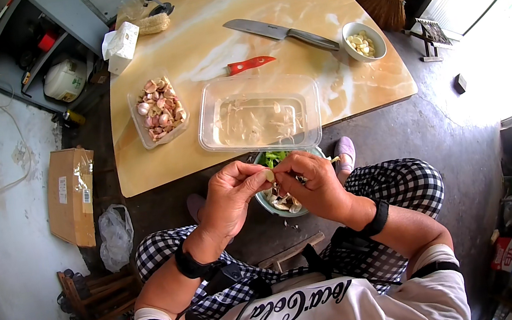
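Between the thumb and fingers of my left hand [234, 193] is a pale garlic clove [269, 175]. The pinched fingertips of my right hand [316, 184] meet it from the other side. Both hands are above a bowl [266, 207] with green scraps and garlic skins, partly hidden by them. On the table, just beyond my hands, stands a transparent plastic container [204, 124] with water and bits of skin. To its left, a smaller plastic tub [139, 121] is heaped with unpeeled garlic cloves [160, 108]. A white bowl [379, 42] at the right holds peeled cloves [361, 43].
On the marbled table [186, 44] lie a large kitchen knife [276, 31] and a small red-handled knife [251, 64]. A tissue pack [121, 47] and a loofah [153, 23] sit at far left. A cardboard box [73, 197] and a plastic bag [115, 237] are beside the left wall.
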`<state>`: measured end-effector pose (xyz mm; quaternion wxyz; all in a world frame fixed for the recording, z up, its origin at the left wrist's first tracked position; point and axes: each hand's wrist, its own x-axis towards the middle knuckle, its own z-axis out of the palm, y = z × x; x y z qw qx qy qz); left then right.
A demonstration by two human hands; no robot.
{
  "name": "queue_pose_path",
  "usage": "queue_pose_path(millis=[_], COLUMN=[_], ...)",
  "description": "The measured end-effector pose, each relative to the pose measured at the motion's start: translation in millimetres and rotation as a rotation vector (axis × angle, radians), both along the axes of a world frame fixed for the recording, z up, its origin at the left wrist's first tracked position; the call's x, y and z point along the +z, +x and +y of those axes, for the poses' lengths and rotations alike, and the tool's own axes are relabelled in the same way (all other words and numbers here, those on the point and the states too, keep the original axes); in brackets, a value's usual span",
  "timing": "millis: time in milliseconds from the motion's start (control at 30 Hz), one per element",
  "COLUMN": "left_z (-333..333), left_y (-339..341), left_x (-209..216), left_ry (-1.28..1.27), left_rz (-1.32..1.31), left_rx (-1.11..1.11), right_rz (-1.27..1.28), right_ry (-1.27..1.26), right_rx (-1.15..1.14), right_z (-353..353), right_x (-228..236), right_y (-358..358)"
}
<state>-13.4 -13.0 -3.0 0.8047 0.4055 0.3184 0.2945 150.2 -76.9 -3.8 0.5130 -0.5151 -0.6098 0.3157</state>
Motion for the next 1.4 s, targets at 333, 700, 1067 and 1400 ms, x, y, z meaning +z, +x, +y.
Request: queue_pose_path(millis=[333,700,1067,1400], left_z=[1,-1,2,0], left_y=[1,1,-3,1], left_x=[1,-1,1,3], left_ry=[0.012,-0.036,-0.031,0.112], left_rz=[-0.026,-0.038,-0.084,0.035], left_rx=[0.041,-0.054,-0.104,-0.079], right_rz=[-0.072,-0.472,0.033,0.261], right_ry=[0.116,0.23,0.001,-0.128], right_rx=[-0.029,-0.094,-0.044,0.041], right_z=[2,1,1,-1], right_x=[7,10,4,1], right_y=[-2,-1,-3,-1])
